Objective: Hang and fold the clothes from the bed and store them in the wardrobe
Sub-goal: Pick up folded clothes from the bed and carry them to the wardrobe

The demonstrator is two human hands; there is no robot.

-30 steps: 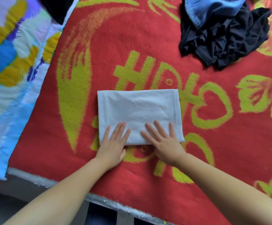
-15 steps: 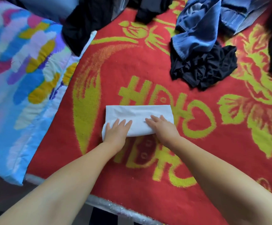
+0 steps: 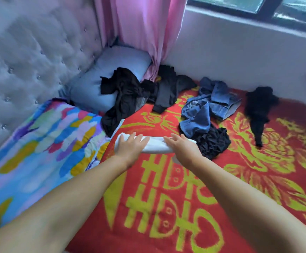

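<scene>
Fuzzy woven blanket (image 3: 185, 207), tufted velvet headboard (image 3: 29, 57)

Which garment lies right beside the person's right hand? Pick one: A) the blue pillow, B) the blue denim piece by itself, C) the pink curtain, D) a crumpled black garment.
D: the crumpled black garment lies on the red blanket directly beside the right hand.

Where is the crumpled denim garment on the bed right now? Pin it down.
In the head view the denim garment lies right of centre on the red blanket, just beyond the right hand, overlapping a crumpled black garment.
</scene>
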